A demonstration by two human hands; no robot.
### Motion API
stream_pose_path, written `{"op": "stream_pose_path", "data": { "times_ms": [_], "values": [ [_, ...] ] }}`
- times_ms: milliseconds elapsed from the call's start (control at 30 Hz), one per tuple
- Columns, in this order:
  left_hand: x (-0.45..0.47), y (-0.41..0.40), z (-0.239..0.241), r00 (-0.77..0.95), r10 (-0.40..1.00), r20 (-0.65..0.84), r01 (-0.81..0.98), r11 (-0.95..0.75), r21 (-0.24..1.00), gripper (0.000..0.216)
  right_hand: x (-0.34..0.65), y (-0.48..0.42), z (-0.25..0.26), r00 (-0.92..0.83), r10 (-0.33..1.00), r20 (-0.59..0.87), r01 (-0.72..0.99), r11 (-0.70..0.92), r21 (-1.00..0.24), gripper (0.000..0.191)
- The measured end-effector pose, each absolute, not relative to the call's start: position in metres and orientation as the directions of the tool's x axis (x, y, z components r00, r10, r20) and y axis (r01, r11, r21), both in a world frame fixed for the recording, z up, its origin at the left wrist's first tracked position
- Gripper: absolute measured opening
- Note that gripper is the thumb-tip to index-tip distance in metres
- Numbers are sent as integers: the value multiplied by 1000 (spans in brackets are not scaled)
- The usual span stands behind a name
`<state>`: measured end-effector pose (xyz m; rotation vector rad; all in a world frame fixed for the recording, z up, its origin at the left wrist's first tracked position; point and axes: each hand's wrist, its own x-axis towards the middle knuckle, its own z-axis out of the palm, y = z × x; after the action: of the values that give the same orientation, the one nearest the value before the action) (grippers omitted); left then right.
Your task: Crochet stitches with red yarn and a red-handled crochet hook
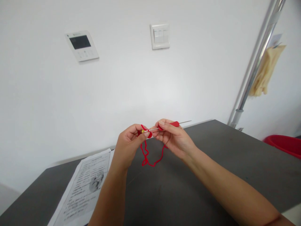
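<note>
My right hand (171,133) is closed around the red grip of a crochet hook (174,124). Its thin metal shaft reaches left to the work, and a second thin metal end sticks out to the right. Between the thumb and fingers of my left hand (131,139) is a small red crochet piece (150,135), mostly hidden by the fingers. A small yellow bit (143,131) shows beside the hook's tip. Red yarn (154,164) hangs in a loose, partly tangled loop beneath both hands and runs up to my right hand.
Printed sheets (80,185) lie at the left on the dark grey table (169,194). Behind it, the white wall carries a panel with a screen (82,45) and a light switch (161,36). At the right are a metal pole (256,62), yellowish gloves (266,72) and a red basin (283,145).
</note>
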<state>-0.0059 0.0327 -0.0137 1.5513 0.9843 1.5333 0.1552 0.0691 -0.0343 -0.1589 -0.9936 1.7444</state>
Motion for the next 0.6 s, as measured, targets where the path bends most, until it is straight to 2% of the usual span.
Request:
{"op": "stream_pose_path", "data": {
  "times_ms": [200,367,500,600],
  "values": [
    [-3,31,-12,-28,786,618,392,-560,729,7,156,80,-41,-492,823,284,-736,-219,-640,14],
    [0,29,-11,19,687,726,477,-645,598,9,159,84,-43,-483,827,288,-746,-217,-629,13],
    [-1,31,-12,24,714,699,455,-631,628,8,160,81,-40,-433,841,323,-726,-114,-679,22],
    [-4,38,-16,-51,779,626,485,-528,697,7,161,74,-35,-317,858,404,-626,130,-769,27]
  ]
}}
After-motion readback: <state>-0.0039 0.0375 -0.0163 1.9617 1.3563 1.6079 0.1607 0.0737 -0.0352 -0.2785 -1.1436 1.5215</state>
